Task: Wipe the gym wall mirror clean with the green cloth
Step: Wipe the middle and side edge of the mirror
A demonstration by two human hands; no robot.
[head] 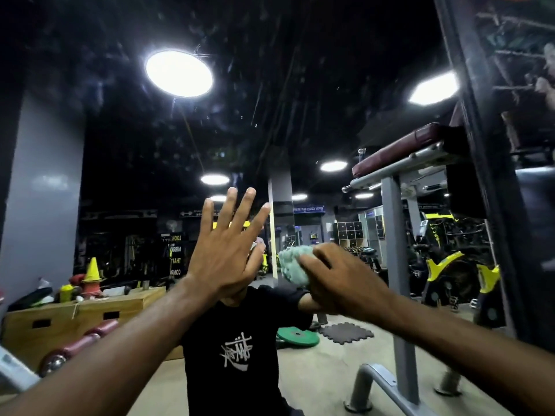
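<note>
The wall mirror [246, 121] fills most of the head view and shows smears and droplets across its dark upper part. My left hand [228, 247] is flat against the glass at centre, fingers straight and spread. Just to its right, my right hand [336, 277] grips the bunched pale green cloth [295, 264] and holds it against the mirror. The mirror reflects a person in a black printed T-shirt, mostly hidden behind my hands.
A grey-framed bench with a maroon pad [402, 151] stands close at the right, its base bar [387, 382] low on the floor. A dark mirror frame post [480, 163] runs down the right. A maroon roller bar [78, 343] is at lower left.
</note>
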